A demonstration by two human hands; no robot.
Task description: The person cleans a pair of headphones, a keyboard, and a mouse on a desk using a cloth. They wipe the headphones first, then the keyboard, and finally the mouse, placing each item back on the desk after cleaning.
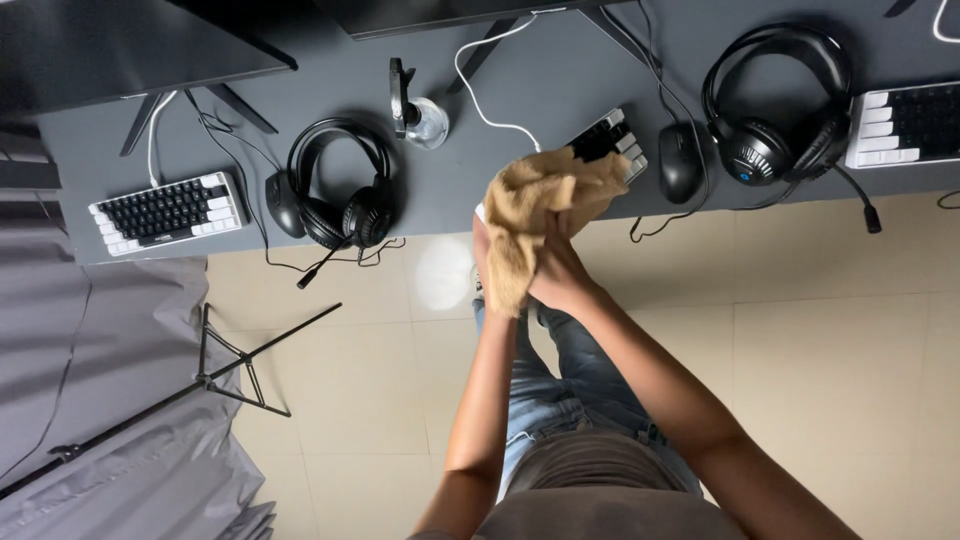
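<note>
Hands bunching a tan cloth (540,215) at the middle of the frame, over the front edge of the dark desk (520,90).

Left hand (483,255) lies mostly behind the cloth, apparently closed on it; right hand (562,272) has its fingers curled into the folds. The step looks like gathering the cloth into a wad. Just past it, upper centre, a keyboard (612,140) peeks out beside a mouse (680,160); any wipe calls for a firm wad and care around the white cable (480,95).

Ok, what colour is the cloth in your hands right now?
Tan, a light sandy brown. The cloth shows best in the head view, bunched between the left hand and right hand.
</note>
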